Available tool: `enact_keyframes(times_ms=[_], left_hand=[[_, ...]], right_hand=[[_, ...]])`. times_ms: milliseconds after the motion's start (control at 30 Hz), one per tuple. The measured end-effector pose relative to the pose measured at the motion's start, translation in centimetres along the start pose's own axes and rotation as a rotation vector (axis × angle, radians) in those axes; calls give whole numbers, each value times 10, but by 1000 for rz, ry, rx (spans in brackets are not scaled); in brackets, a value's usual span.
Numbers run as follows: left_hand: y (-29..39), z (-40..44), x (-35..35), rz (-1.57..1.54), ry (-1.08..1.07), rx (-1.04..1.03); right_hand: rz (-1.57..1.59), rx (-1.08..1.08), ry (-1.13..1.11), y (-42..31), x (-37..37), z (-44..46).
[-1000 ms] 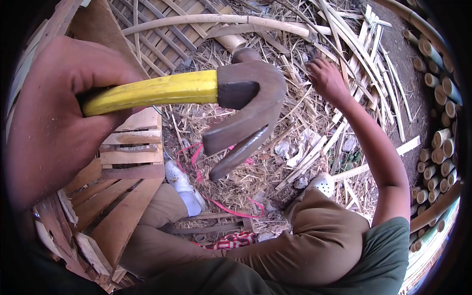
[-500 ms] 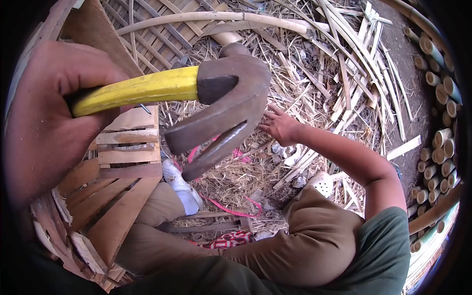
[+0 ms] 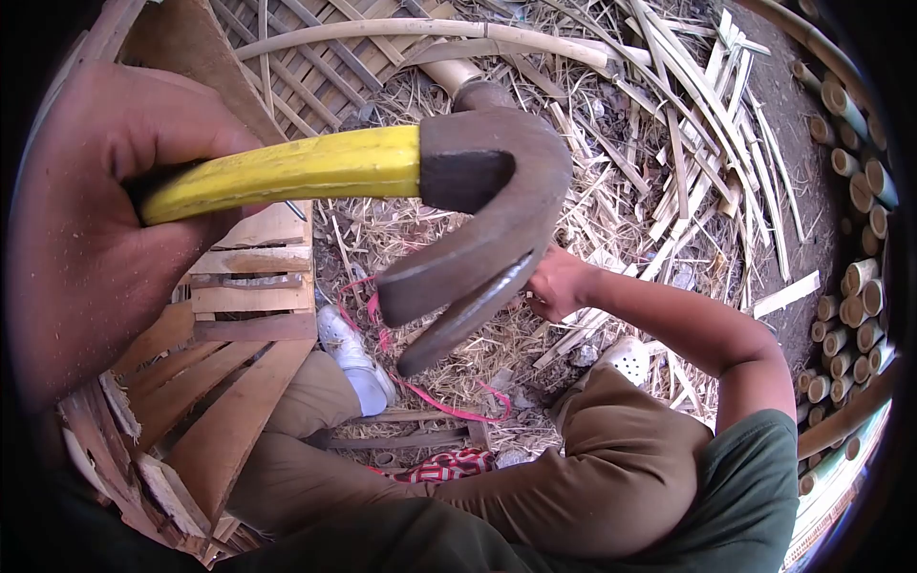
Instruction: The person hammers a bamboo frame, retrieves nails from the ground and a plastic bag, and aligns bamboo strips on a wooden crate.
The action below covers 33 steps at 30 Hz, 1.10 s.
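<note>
Close to the camera, my left hand (image 3: 105,220) is closed around the yellow handle of a claw hammer (image 3: 497,181). The rusty head points right, with its split claw hanging down. A thin dark metal tip (image 3: 295,209) shows just beyond my left fingers; what it belongs to is hidden. My right hand (image 3: 562,285) is low over the straw-covered ground, behind the claw from this view. The claw hides most of its fingers, and whether they hold anything cannot be seen. Left of the claw stands a slatted wooden piece (image 3: 253,301).
Woven bamboo lattice (image 3: 320,62) lies at the top, under a curved bamboo pole (image 3: 382,29). Split bamboo strips (image 3: 707,124) are heaped at upper right. Cut bamboo poles (image 3: 860,286) are stacked at the right edge. Pink ribbon (image 3: 439,406) lies between my white shoes (image 3: 626,358).
My right hand has moved from the straw at upper right down and left, behind the claw. The hammer swung slightly left, then back right, still in my left hand.
</note>
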State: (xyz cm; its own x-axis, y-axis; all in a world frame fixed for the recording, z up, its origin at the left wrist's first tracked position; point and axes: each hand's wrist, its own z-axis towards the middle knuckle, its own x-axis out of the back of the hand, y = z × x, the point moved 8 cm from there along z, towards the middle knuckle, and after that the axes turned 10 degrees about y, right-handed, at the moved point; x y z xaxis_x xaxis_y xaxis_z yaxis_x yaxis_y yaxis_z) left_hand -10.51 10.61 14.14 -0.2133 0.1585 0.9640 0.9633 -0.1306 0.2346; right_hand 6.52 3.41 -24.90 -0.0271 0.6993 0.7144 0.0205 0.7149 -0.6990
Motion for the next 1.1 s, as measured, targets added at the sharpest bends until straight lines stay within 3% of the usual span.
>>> enact_keyframes(times_ms=[67,233,300,367,433,500,533,633,667,733,767,867,900,967,1033,1100], left_hand=[[-2,0,1,-15,19,18],[-1,2,-2,11,-64,30],[1,2,-3,30,-78,21],[0,2,-4,46,-88,15],[-1,0,-1,28,-27,-9],[-1,0,-1,16,-33,-4],[-1,1,-1,11,-44,3],[-1,1,-2,22,-56,-11],[-1,0,-3,26,-56,-16],[5,-3,4,95,84,-124],[7,-5,7,118,131,-156],[0,-5,2,54,-5,-68],[5,-5,4,108,39,-101],[9,-5,5,163,84,-136],[9,-2,5,122,89,-118],[6,2,2,71,9,-43]], right_hand=[[-76,-85,130,12,13,4],[-240,-19,108,11,26,27],[-346,-87,-215,17,16,30],[-61,56,90,23,4,35],[-279,-36,-220,18,7,22],[-250,-4,-185,27,-10,13],[-98,32,16,20,-1,15],[-135,-123,-99,29,-23,10],[-78,-284,147,65,-55,11],[-176,-563,178,36,33,19],[-177,-560,174,45,22,23],[-625,-168,381,43,16,55],[-380,55,397,27,19,70],[-134,274,405,6,28,75],[-364,35,-154,30,-11,75],[-154,-34,-189,42,-7,70]])
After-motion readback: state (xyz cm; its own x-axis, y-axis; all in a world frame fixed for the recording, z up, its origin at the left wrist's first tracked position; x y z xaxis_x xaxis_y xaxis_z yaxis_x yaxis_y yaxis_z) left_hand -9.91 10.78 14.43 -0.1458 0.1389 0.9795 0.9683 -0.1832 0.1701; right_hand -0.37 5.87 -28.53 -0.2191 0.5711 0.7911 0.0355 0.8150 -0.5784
